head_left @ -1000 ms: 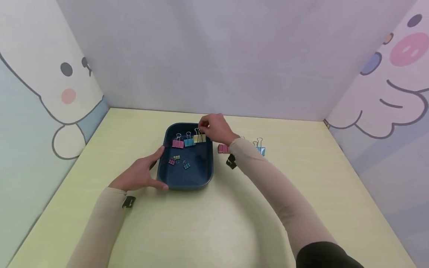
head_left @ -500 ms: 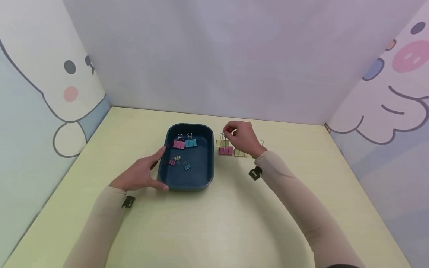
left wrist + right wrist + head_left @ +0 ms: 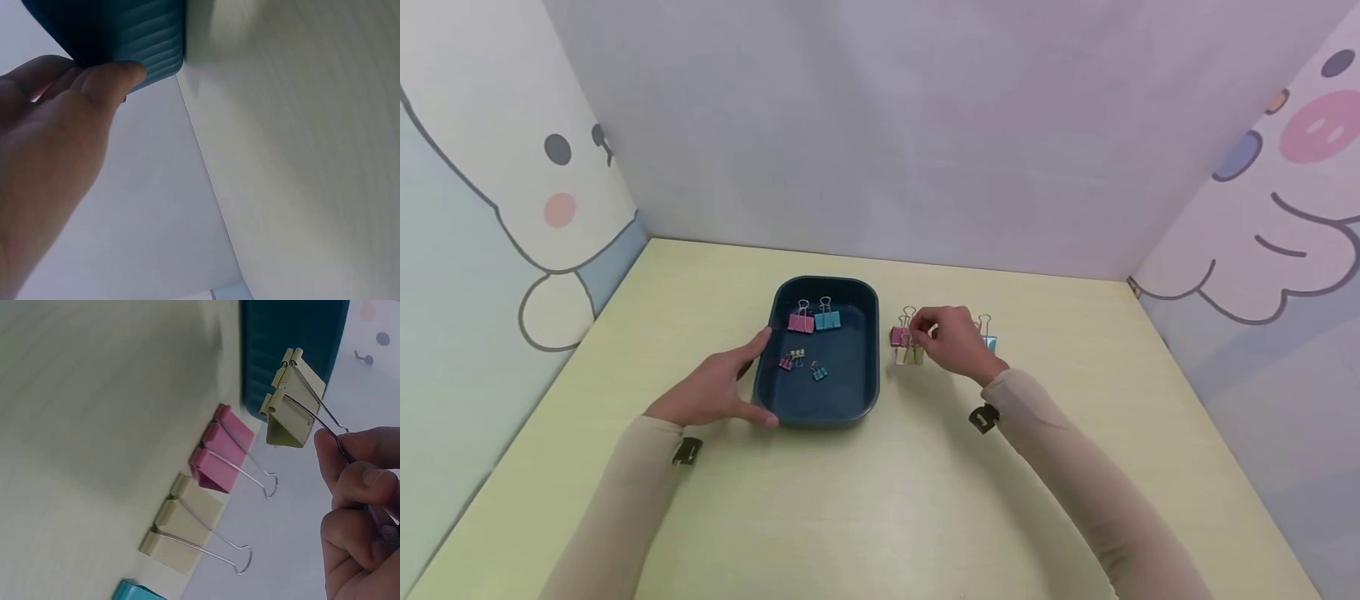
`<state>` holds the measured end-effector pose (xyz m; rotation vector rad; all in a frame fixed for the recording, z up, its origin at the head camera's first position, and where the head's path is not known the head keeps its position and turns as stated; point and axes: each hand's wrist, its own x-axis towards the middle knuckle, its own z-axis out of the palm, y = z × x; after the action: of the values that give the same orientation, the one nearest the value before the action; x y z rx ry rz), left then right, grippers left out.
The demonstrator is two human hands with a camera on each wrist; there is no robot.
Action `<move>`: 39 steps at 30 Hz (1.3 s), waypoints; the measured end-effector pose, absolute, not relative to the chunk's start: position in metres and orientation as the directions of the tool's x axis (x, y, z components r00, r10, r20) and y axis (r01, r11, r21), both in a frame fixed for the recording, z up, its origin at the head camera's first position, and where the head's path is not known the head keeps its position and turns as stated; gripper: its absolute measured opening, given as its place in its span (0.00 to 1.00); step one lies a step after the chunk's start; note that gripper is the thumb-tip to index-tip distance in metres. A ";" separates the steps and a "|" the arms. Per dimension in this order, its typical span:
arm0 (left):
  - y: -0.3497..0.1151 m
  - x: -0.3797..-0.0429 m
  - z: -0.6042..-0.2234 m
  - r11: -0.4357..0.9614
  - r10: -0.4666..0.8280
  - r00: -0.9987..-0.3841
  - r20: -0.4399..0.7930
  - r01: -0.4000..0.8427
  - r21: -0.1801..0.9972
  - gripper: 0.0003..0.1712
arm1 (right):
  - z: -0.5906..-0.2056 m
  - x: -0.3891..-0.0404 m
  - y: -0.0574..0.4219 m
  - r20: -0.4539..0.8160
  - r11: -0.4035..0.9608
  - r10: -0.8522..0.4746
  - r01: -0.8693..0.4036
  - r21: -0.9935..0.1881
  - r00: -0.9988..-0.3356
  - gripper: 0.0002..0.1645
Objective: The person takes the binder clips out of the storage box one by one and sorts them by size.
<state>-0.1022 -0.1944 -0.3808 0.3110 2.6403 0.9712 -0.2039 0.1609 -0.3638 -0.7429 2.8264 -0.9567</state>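
Note:
My right hand pinches a pale yellow binder clip by a wire handle between thumb and fingertips. In the head view that clip overlaps the near side of a pink binder clip standing on the table. Beside the pink one is another pale yellow binder clip, hidden behind my hand in the head view. My left hand rests with extended fingers and thumb against the left wall of a dark blue tray. In the tray, a large pink clip and a large blue clip stand side by side.
Several small clips, among them a teal one, lie nearer the front of the tray. A blue clip stands on the table right of my right hand. Light fabric walls enclose the table's back and sides.
My right hand has carried the pale yellow clip out from over the tray, rightward past its rim, then toward me in front of the pink clip. My left hand stays at the tray.

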 end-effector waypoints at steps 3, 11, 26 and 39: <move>-0.194 -0.102 -0.380 0.748 0.307 -0.928 -0.211 0.097 0.657 0.79 | -0.373 -0.202 0.163 0.045 0.697 -0.464 -0.396 -0.597 -0.885 0.07; -0.194 -0.103 -0.381 0.741 0.309 -0.927 -0.214 0.094 0.665 0.79 | -0.391 -0.201 0.167 0.015 0.714 -0.444 -0.364 -0.598 -0.896 0.06; -0.194 -0.104 -0.380 0.743 0.311 -0.925 -0.216 0.095 0.663 0.79 | -0.393 -0.199 0.164 -0.024 0.717 -0.421 -0.317 -0.620 -0.907 0.07; -0.193 -0.104 -0.379 0.748 0.294 -0.926 -0.236 0.069 0.661 0.79 | -0.384 -0.210 0.163 0.056 0.703 -0.421 -0.365 -0.611 -0.905 0.08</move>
<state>-0.1041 -0.1934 -0.3793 0.2809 2.6222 0.9726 -0.2103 0.1630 -0.3845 -0.6512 2.8175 -0.9817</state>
